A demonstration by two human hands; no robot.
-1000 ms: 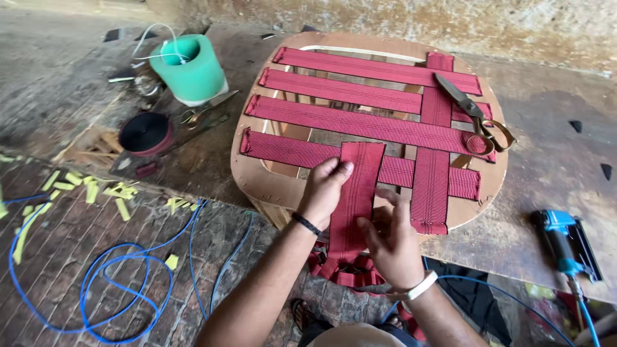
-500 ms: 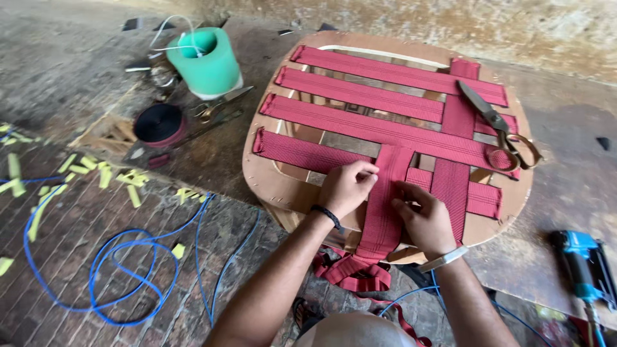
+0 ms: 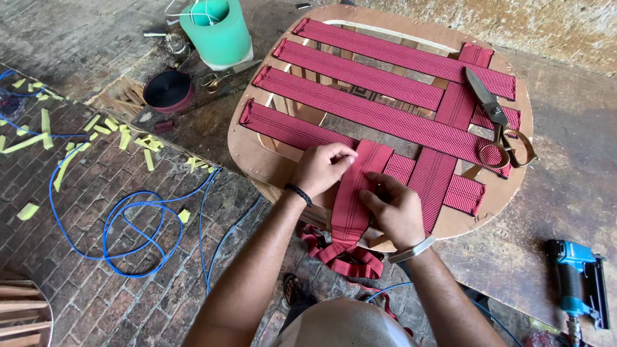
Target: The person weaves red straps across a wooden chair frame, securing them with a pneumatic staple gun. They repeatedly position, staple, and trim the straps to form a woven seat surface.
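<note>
A rounded wooden seat frame [image 3: 257,160] lies flat, laced with red webbing straps [image 3: 360,109] crossing each other. A loose red webbing strip [image 3: 357,193] runs from the frame's near edge down to a pile of webbing [image 3: 344,257] on the floor. My left hand [image 3: 321,168] pinches the strip's left side near its top end. My right hand [image 3: 395,209] grips the strip's right edge lower down. Large scissors [image 3: 498,122] rest on the woven straps at the right.
A green cylindrical container [image 3: 215,32] and a dark tape roll [image 3: 168,90] sit at the back left. A blue hose [image 3: 128,218] loops over the brick floor among yellow scraps [image 3: 71,138]. A blue staple gun [image 3: 578,283] lies at the right.
My view has shifted closer. Both hands stay on the loose strip; the right hand has slid further onto its right edge, and the strip's end now lies over the nearest cross strap.
</note>
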